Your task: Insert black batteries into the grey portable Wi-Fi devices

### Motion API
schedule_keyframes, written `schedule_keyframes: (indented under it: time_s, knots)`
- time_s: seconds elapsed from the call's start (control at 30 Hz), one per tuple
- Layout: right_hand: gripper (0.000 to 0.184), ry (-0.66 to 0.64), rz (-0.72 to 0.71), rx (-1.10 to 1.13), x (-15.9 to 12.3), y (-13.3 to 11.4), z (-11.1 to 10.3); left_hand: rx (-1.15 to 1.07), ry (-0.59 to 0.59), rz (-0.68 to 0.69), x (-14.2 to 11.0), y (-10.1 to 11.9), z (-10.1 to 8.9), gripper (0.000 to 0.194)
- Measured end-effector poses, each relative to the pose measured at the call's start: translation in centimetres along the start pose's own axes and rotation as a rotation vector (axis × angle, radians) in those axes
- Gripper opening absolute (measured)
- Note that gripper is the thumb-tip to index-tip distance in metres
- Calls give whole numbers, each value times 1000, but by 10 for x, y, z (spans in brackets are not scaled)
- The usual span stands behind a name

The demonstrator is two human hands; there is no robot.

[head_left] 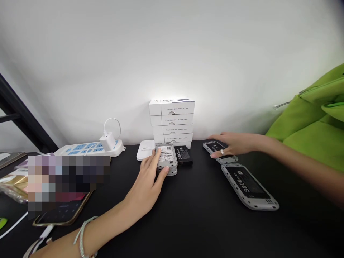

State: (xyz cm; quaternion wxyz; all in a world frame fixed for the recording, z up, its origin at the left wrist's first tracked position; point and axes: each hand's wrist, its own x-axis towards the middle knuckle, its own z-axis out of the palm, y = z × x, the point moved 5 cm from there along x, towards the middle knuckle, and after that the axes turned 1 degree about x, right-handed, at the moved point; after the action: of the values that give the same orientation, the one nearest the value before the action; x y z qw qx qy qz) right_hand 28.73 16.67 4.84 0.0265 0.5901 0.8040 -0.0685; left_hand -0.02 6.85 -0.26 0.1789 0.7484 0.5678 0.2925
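My left hand (pixel 147 182) reaches to a small stack of grey devices (pixel 167 158) in the middle of the black table (pixel 188 222); its fingers curl round the stack's left and front sides. A loose black battery (pixel 183 155) lies just right of the stack. My right hand (pixel 230 144), with a ring on one finger, lies flat with fingers stretched over a grey device (pixel 220 152) at the far right. Nearer to me lies another open grey device (pixel 248 187) with a black 3000 mAh battery in it.
A stack of white boxes (pixel 172 122) stands against the wall behind the devices, with a white cover (pixel 145 149) beside it. A white and blue power strip (pixel 90 148) with a charger lies at the back left. A phone (pixel 60 215) lies at the front left. Green fabric (pixel 314 125) fills the right.
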Motion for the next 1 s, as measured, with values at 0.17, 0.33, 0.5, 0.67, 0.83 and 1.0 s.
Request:
schedule_keyframes:
  time_s: [0.17,0.33,0.5,0.67,0.83,1.0]
  knots:
    - [81,12,25,-8,15,-1,20,115,81,158,-9,14,-5,61]
    - [65,82,6,-11,7,-23,9,165,150,517,-25,41,-11,47]
    - [57,89,-91,-27,-39,-73,-10,14,-93,572,-35,50,0,55]
    - [58,38,-273,-44,-85,-124,11,-48,-233,512,-36,49,8,68]
    - [44,28,-281,25,-91,-143,29,-79,-240,459,-36,44,9,91]
    - [37,60,-375,-16,-88,-158,24,-125,-253,408,-37,42,9,104]
